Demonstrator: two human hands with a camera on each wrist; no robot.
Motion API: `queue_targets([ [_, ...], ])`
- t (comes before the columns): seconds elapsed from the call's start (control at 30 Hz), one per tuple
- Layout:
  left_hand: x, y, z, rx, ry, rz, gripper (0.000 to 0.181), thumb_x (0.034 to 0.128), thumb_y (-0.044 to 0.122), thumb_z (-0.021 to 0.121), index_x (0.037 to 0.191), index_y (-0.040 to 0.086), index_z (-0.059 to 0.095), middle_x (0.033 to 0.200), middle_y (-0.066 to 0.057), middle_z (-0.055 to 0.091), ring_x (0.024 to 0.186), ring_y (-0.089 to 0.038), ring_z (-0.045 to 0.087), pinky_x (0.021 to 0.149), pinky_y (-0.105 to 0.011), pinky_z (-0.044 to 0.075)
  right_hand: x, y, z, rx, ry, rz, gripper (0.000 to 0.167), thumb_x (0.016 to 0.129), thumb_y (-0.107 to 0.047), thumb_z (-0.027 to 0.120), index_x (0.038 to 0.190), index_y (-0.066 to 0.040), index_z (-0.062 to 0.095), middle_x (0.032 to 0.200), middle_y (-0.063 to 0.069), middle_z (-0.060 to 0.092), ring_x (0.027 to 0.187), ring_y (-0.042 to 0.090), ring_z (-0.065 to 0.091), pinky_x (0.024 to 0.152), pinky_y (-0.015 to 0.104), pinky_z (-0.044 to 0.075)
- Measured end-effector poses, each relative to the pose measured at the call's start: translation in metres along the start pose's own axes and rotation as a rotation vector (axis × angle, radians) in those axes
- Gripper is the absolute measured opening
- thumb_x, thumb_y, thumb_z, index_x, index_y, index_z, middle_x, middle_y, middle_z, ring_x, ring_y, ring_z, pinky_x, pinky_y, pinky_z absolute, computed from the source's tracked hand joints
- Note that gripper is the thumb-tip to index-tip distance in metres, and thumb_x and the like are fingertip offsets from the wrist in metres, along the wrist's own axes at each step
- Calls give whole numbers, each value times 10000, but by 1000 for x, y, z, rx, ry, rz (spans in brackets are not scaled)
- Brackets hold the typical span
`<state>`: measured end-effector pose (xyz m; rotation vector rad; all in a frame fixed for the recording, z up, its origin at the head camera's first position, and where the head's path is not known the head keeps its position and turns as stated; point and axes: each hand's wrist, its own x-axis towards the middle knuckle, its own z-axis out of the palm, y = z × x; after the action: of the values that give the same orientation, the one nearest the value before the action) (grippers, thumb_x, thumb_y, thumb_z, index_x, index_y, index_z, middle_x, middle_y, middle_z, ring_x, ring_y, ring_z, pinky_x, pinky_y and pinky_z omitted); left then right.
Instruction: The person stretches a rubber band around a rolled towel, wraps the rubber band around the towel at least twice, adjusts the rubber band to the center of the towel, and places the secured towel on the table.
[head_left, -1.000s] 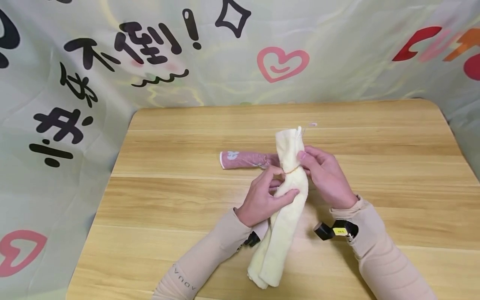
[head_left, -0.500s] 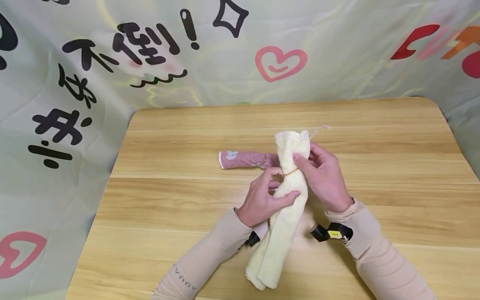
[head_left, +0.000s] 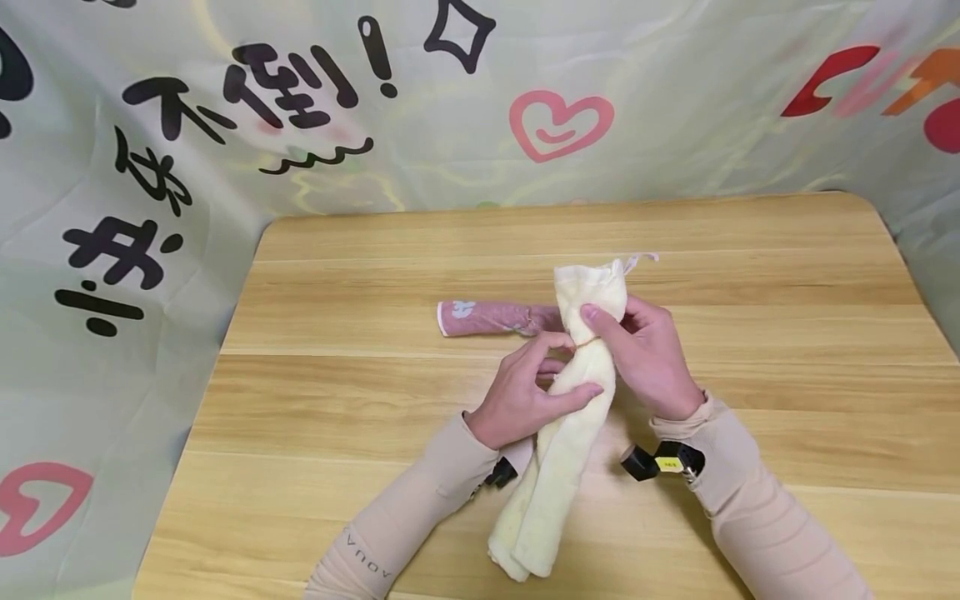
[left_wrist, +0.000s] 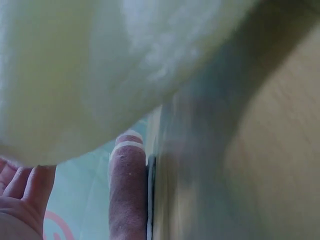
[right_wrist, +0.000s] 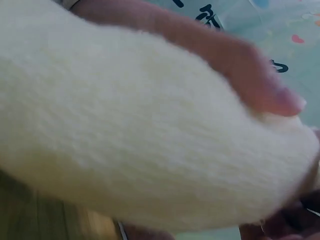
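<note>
A pale yellow rolled towel [head_left: 573,450] is held up at a slant over the table, with a thin orange-brown band cinched round its upper part. My left hand [head_left: 521,392] grips the towel from the left, thumb across its front and fingertips at the band. Just above the band, my right hand [head_left: 652,354] pinches the towel, thumb in front and fingers behind. A white loop or tag [head_left: 641,260] sticks out from the towel's top. In the right wrist view the towel [right_wrist: 140,125] fills most of the picture, and a thumb [right_wrist: 280,102] presses along it.
Behind the towel a mauve rolled towel [head_left: 487,319] with a white edge lies on the wooden table [head_left: 337,400]; its right end is hidden. A printed cloth backdrop [head_left: 450,175] rises along the table's back and left edges.
The right hand has shifted slightly left across the towel, thumb now further over its front. The towel's top has spread and turned, showing more of the white loop. The left hand keeps its grip.
</note>
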<state>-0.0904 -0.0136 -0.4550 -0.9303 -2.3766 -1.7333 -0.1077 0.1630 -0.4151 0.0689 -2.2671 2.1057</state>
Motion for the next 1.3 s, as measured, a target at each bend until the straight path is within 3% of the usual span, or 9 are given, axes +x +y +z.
queue_targets([
  [0.3,0,1,0,-4,7,-9,297,961,97,659,1229,-8,585,1153,-198,662,1016,-328,758,891,-159,600,-4,-1,10,19,208,-63,90,993,-107,673,1011,-90,760,795,-103,747,653,21,680,547,201,579],
  [0.43,0,0,2,13,21,17,263,973,93,651,1210,-7,600,1124,-185,661,992,-306,751,877,-140,595,-4,0,12,26,235,-69,89,993,-109,675,1004,-90,762,794,-110,751,656,20,684,555,196,578],
  [0.63,2,-2,1,118,46,119,237,944,81,688,1160,7,626,1042,-121,670,916,-188,686,851,-113,575,-2,-1,8,43,257,-51,73,949,-81,720,978,-104,783,775,-87,756,634,21,676,536,190,573],
  [0.8,3,-2,1,146,58,170,226,941,81,703,1142,1,634,1037,-110,681,888,-158,658,828,-109,564,0,-4,4,42,277,-33,65,930,-90,745,967,-110,795,785,-59,762,638,38,675,535,194,578],
  [1.07,3,-2,3,131,65,141,171,961,78,679,1113,8,645,1045,-115,695,907,-177,687,838,-97,567,2,-4,5,99,305,4,73,932,-126,759,978,-79,793,787,-24,762,641,65,678,537,203,580],
  [1.23,2,0,4,68,48,99,146,1006,71,587,1115,-11,640,1069,-141,692,947,-238,748,869,-109,581,4,-3,4,85,332,11,84,932,-141,765,978,-75,789,765,-35,754,623,60,668,521,198,569],
  [1.3,2,0,4,88,53,107,141,1003,80,596,1107,0,649,1069,-131,700,973,-223,737,891,-122,580,4,-3,4,73,341,15,87,932,-148,766,976,-78,790,755,-43,750,617,56,663,517,197,566],
])
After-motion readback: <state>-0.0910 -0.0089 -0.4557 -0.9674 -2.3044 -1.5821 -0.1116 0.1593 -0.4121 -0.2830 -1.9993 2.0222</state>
